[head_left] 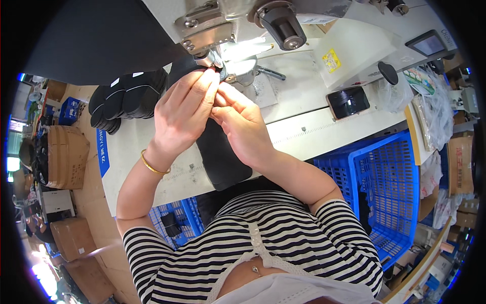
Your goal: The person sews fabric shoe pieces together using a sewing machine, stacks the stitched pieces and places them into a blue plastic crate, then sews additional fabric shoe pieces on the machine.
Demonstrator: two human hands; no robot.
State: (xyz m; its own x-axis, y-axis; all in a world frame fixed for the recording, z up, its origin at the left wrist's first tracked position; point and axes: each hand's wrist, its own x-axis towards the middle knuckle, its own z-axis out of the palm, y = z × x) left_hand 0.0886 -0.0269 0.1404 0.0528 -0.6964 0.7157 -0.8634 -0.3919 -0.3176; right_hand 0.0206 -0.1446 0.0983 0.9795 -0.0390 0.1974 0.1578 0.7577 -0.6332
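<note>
My left hand [180, 112], with a gold bangle at its wrist, and my right hand [244, 125] meet just below the needle area of a sewing machine [208, 44]. Both are closed, fingertips pinched together on a black fabric piece [223, 159]. Its long, padded-looking body runs under my hands and over the table's near edge. Bright lamp light falls beside the presser foot, and my fingers cover the spot where they grip. Left of my left hand lies a stack of similar black pieces [132, 97] with thin pale edging.
A phone [348, 103] lies on the white table [298, 130] to the right, near grey-handled tweezers or a similar tool [271, 72]. Blue plastic crates [387, 175] stand below the right edge, another crate [191, 215] below my left arm. Cardboard boxes [66, 156] sit at far left.
</note>
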